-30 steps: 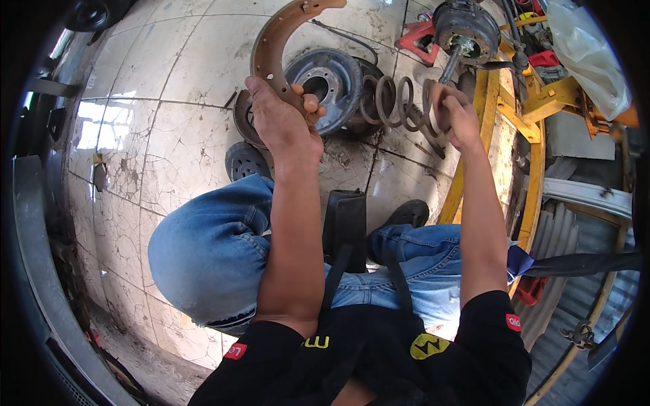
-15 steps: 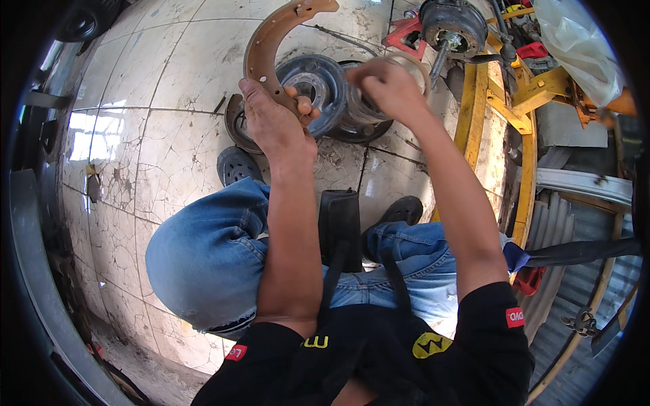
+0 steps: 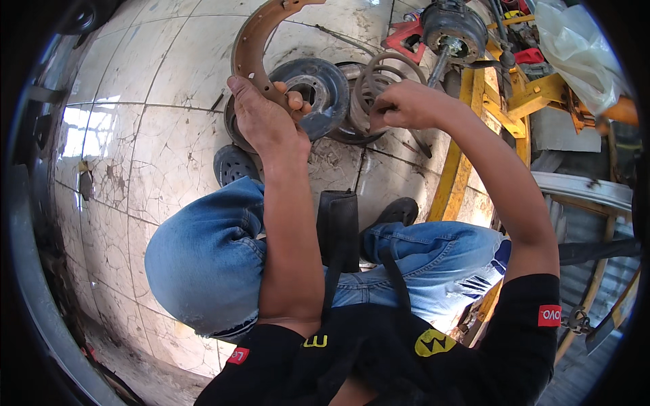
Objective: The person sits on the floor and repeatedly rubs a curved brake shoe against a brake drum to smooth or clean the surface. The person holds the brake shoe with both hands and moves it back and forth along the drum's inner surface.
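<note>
A curved brown brake shoe (image 3: 249,51) is gripped in my left hand (image 3: 267,122), the thumb on its near side and the fingers wrapped round its lower end. Its upper end reaches toward the top of the view. My right hand (image 3: 413,106) is closed, fingers bent and pressed together, in front of a coil spring (image 3: 394,57); whatever it may hold is too small to make out. Behind the left hand lies a round dark metal backing plate (image 3: 332,101) with a hole in its middle. Part of another curved piece (image 3: 233,125) shows under my left hand.
Right of the parts runs a yellow metal frame (image 3: 452,183). A brake drum on an axle (image 3: 455,30) stands beyond, beside a red stand (image 3: 405,37). Clear plastic sheeting (image 3: 582,54) hangs at the far right. Cracked tiles (image 3: 169,142) cover the floor.
My right hand has drawn back to the right and slightly down, uncovering the coil spring. My left hand and the brake shoe have shifted slightly left.
</note>
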The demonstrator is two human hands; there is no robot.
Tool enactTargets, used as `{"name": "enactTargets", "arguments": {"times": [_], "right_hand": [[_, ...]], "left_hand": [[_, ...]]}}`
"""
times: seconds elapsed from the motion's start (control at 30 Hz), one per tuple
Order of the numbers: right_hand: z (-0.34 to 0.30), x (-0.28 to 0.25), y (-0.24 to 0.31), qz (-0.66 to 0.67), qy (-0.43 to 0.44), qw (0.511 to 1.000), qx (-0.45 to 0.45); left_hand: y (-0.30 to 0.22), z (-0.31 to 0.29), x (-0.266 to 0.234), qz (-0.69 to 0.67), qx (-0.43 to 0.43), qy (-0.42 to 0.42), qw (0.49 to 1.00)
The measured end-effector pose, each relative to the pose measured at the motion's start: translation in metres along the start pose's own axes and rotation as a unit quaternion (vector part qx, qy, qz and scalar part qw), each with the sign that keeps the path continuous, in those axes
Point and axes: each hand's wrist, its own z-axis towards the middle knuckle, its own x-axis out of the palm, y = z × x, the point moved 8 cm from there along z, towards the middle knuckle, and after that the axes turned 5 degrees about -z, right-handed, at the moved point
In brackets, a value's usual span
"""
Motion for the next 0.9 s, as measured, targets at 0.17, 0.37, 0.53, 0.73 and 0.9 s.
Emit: {"name": "enactTargets", "arguments": {"times": [0.17, 0.37, 0.53, 0.73, 0.9], "right_hand": [[-0.044, -0.025, -0.024, 0.08, -0.081, 0.991, 0.068], [-0.095, -0.016, -0.063, -0.008, -0.17, 0.969, 0.177], [-0.1, 0.05, -0.081, 0.03, -0.189, 0.907, 0.376], [-0.061, 0.058, -0.04, 0.228, -0.298, 0.858, 0.352], [-0.036, 0.067, -0.038, 0.183, -0.264, 0.891, 0.322]], "left_hand": [[0.006, -0.007, 0.007, 0.018, -0.025, 0.032, 0.999], [0.021, -0.014, 0.02, 0.047, -0.049, 0.067, 0.995], [0.033, -0.018, 0.023, 0.06, -0.063, 0.072, 0.994], [0.039, -0.02, 0.023, 0.069, -0.064, 0.068, 0.993], [0.04, -0.021, 0.025, 0.078, -0.058, 0.09, 0.991]]}}
